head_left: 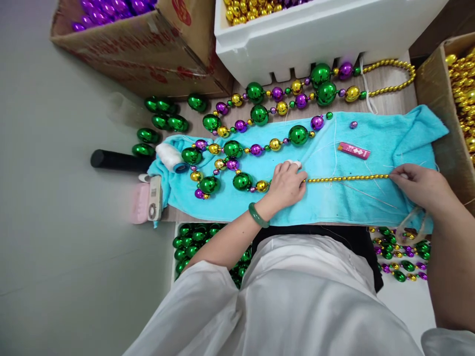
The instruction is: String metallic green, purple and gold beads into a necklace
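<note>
On a turquoise towel point(319, 207), a strand of small gold beads point(345, 178) runs straight between my two hands. My left hand point(285, 185) is closed over its left end, beside a large gold bead point(261, 186); the fingertips are partly hidden. The strand's right end is pinched between the fingers of my right hand point(417, 183). Left of my left hand, a looped string of big green, purple and gold beads point(233, 149) continues across the towel. A purple-red packet point(354, 150), loose white thread and a small purple bead point(354, 124) lie above the gold strand.
A finished-looking bead necklace point(297, 88) lies behind the towel, beside a white foam box point(304, 44). Cardboard boxes point(178, 54) stand back left and at right. Loose green beads point(147, 135), a thread spool point(172, 157) and a small device point(155, 198) sit at left.
</note>
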Demonstrator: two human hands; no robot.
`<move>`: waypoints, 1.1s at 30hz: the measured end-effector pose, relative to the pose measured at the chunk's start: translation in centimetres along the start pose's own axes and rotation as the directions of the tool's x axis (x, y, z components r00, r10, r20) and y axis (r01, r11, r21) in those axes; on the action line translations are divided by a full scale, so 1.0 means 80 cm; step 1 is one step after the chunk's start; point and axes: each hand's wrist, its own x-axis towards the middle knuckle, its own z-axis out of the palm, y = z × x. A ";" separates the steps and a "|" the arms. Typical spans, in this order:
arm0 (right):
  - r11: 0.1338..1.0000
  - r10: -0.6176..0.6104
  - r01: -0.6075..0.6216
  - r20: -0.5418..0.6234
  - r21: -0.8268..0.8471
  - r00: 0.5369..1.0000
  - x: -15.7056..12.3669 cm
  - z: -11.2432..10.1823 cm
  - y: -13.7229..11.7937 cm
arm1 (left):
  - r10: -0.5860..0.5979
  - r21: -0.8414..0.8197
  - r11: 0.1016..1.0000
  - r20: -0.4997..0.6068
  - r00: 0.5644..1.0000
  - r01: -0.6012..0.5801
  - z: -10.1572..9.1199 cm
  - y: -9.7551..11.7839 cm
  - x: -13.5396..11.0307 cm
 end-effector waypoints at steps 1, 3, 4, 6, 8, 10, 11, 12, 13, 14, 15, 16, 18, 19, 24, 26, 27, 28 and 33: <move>1.000 0.004 -0.004 0.000 -0.001 1.000 0.000 -0.001 -0.001 | 0.000 -0.003 1.000 0.000 1.000 0.000 0.000 0.002 0.000; 1.000 0.013 -0.013 0.008 -0.006 1.000 0.000 -0.002 -0.003 | -0.001 -0.014 1.000 -0.003 1.000 0.001 0.000 0.006 0.003; 1.000 0.014 -0.014 0.015 -0.007 1.000 0.000 -0.003 -0.004 | 0.001 -0.022 1.000 -0.005 1.000 -0.002 0.000 0.009 0.005; 1.000 0.009 -0.009 0.022 -0.004 1.000 0.000 -0.002 -0.004 | 0.012 -0.032 0.999 -0.010 1.000 -0.012 0.001 0.015 0.009; 1.000 -0.004 0.004 0.013 -0.003 1.000 0.000 -0.002 -0.002 | 0.025 -0.035 0.999 -0.012 1.000 -0.025 0.002 0.019 0.013; 1.000 -0.018 0.018 0.005 0.000 1.000 -0.001 -0.001 0.000 | 0.031 -0.030 0.999 -0.012 0.999 -0.031 0.003 0.020 0.015; 1.000 -0.023 0.023 0.003 0.005 1.000 -0.001 -0.001 0.000 | 0.029 -0.027 0.999 -0.012 0.999 -0.030 0.004 0.020 0.016; 1.000 -0.028 0.028 0.003 0.012 1.000 -0.001 -0.001 0.000 | 0.028 -0.023 0.999 -0.011 1.000 -0.028 0.004 0.019 0.016; 0.999 -0.032 0.032 0.002 0.018 0.999 -0.001 -0.001 0.000 | 0.026 -0.019 0.999 -0.009 1.000 -0.026 0.004 0.018 0.015; 0.999 -0.030 0.030 -0.001 0.019 1.000 -0.001 -0.001 0.000 | 0.023 -0.016 1.000 -0.007 1.000 -0.023 0.004 0.016 0.015; 1.000 -0.024 0.024 -0.005 0.015 1.000 -0.001 0.000 0.000 | 0.019 -0.013 1.000 -0.006 1.000 -0.019 0.003 0.015 0.014; 1.000 -0.014 0.014 -0.010 0.007 1.000 0.000 0.000 -0.001 | 0.016 -0.010 1.000 -0.007 1.000 -0.016 0.003 0.014 0.014; 1.000 -0.001 0.001 -0.012 -0.013 1.000 0.000 0.001 -0.002 | 0.012 -0.007 1.000 -0.013 1.000 -0.012 0.003 0.013 0.013; 1.000 0.000 0.000 -0.012 -0.021 1.000 0.001 0.001 -0.003 | 0.011 -0.007 1.000 -0.019 1.000 -0.011 0.003 0.014 0.014; 1.000 -0.024 0.024 -0.006 -0.004 1.000 -0.002 -0.001 -0.006 | 0.031 -0.027 0.999 -0.048 0.998 -0.033 0.003 0.028 0.023; 1.000 -0.028 0.028 0.000 0.002 1.000 -0.003 -0.002 -0.007 | 0.044 -0.032 0.998 -0.052 0.998 -0.045 0.005 0.034 0.028; 1.000 -0.031 0.031 0.001 0.003 1.000 -0.003 -0.002 -0.007 | 0.048 -0.033 0.998 -0.052 0.997 -0.050 0.006 0.036 0.030; 0.999 -0.036 0.036 0.001 0.003 0.999 -0.003 -0.002 -0.007 | 0.050 -0.034 0.998 -0.052 0.997 -0.052 0.008 0.037 0.031; 0.997 -0.071 0.071 -0.026 0.010 0.997 0.000 0.002 -0.001 | 0.041 -0.018 0.999 -0.050 0.998 -0.041 0.012 0.035 0.032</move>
